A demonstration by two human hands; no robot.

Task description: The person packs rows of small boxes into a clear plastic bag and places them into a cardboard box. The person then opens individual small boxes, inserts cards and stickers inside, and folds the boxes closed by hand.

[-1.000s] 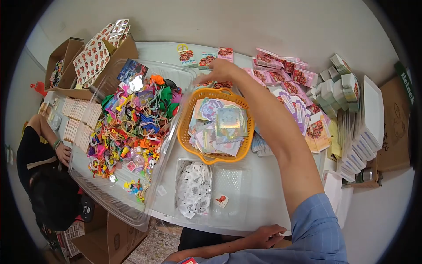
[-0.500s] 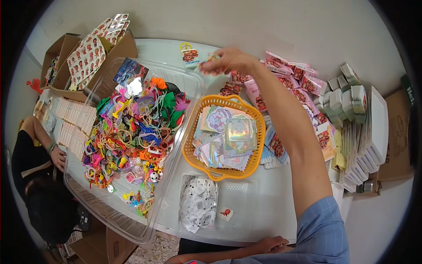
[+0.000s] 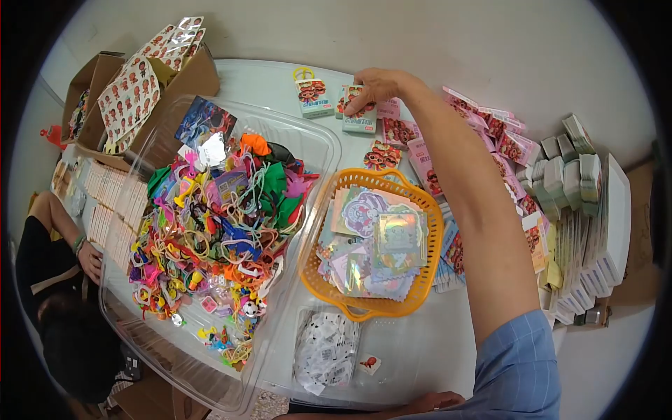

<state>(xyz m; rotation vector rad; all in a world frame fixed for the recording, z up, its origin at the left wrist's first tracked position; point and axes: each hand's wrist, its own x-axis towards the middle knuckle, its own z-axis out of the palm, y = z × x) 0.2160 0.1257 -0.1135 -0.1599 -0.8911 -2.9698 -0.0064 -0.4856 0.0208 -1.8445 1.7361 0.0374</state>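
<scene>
My right hand (image 3: 376,85) reaches to the far side of the table. Its thumb and fingers grip a small pale-green card box (image 3: 360,120) with red cartoon figures on its face. Part of another box shows just left of the fingers. To the left stands a similar green box (image 3: 314,98) with a yellow loop at its top. My left hand (image 3: 442,400) is low at the near table edge, half cut off by the frame. Its fingers are too hidden to read. Between my arms lies a yellow basket (image 3: 435,241) of shiny stickers and cards.
A clear tray (image 3: 210,374) holds a heap of colourful small toys. White packets (image 3: 327,353) fill a smaller container. Pink boxes (image 3: 500,126) and stacked cards line the right; cartons (image 3: 196,77) with sticker sheets stand back left. Another person's hand (image 3: 89,260) rests at the left.
My right hand was blurred in motion and has come to rest on the green box, now clearly visible. The view has shifted slightly, so the basket appears lower and further right.
</scene>
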